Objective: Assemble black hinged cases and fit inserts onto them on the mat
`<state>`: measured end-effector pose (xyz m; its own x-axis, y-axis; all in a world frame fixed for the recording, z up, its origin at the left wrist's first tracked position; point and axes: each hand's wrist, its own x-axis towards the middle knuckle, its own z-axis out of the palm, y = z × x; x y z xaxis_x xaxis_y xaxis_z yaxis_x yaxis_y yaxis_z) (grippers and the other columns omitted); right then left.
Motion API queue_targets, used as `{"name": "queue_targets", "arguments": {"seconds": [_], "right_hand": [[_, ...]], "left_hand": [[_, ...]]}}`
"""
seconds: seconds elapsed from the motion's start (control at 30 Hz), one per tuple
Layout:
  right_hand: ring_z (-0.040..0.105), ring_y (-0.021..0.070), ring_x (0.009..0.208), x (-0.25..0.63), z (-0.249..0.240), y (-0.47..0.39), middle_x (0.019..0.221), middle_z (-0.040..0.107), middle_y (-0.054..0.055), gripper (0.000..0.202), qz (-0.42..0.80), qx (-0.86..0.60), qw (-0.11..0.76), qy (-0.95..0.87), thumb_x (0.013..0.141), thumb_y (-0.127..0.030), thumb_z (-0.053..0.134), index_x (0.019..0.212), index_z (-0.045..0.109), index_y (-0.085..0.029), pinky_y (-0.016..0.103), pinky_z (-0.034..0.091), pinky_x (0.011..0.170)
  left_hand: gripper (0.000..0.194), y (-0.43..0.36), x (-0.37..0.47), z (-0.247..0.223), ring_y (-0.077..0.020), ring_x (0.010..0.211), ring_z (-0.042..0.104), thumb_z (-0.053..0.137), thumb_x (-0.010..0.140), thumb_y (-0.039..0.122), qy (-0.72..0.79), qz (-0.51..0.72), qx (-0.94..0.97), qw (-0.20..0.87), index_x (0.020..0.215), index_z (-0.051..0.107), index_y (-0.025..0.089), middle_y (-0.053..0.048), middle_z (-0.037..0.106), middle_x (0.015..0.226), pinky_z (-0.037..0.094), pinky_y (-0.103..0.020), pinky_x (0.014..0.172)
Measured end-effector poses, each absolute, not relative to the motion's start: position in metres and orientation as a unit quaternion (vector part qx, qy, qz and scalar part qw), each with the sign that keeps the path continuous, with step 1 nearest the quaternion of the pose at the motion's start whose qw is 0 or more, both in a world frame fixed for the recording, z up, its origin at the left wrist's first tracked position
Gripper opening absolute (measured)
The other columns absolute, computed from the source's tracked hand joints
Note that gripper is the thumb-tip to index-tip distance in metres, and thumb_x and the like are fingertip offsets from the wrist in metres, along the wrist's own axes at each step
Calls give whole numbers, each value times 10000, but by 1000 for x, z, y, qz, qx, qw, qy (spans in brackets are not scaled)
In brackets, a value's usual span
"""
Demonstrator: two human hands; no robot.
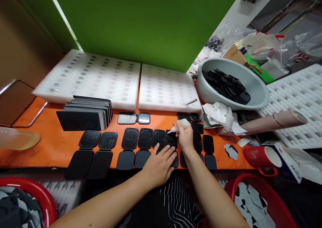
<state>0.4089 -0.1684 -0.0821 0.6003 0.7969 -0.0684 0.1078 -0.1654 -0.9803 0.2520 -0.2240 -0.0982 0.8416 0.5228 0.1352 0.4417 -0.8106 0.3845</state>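
My right hand [185, 135] is closed around a small white bottle [184, 123], whose pointed nozzle tips down to the left over a black hinged case with a ridged grid face [171, 139]. Flat and spread, my left hand [161, 162] lies over the lower halves of the cases just below. More open black cases with ridged round patterns [131, 138] stand in a row to the left. Two larger open cases [107, 140] lie farther left, and further dark ones [208, 144] are right of my right hand.
White foam trays [166, 87] line the back beside a stack of dark sheets [85, 115]. A grey basin [260, 90] of black parts, crumpled paper [218, 114], a roll [276, 121] and a red mug [259, 155] are right. Red tubs [49, 201] flank me below the orange table edge.
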Motion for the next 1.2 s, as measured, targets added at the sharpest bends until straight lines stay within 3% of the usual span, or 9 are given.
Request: {"name": "queue_targets", "arguments": {"seconds": [0.27,0.57,0.87,1.2], "right_hand": [[583,148,516,407,-90,-163,682,680,32,338,259,-729,504,-384,751,-502,599,840,563,-178,271,462,510],[482,85,424,404,-83,-169,662,654,26,330,315,-690,564,-327,745,-486,606,763,549,-162,193,345,355],[462,71,411,409,-88,-168,634,645,18,327,311,-669,603,-304,756,-471,610,722,563,-149,185,321,347],[553,120,497,407,-89,-161,723,681,58,336,260,-715,535,-369,737,-477,631,797,571,-152,233,394,435]], "left_hand": [[461,-224,251,-99,-232,1301,343,367,918,402,255,117,943,178,1337,410,213,-53,426,1415,149,-499,1080],[462,-224,252,-98,-234,1302,338,348,922,415,257,106,948,158,1341,401,228,-44,423,1417,169,-496,1074],[470,-223,251,-98,-238,1299,338,363,919,404,253,111,945,177,1346,388,209,-42,408,1428,174,-510,1071],[468,-223,251,-100,-236,1307,335,365,920,406,253,115,944,180,1345,388,213,-43,414,1424,164,-501,1078]]}}
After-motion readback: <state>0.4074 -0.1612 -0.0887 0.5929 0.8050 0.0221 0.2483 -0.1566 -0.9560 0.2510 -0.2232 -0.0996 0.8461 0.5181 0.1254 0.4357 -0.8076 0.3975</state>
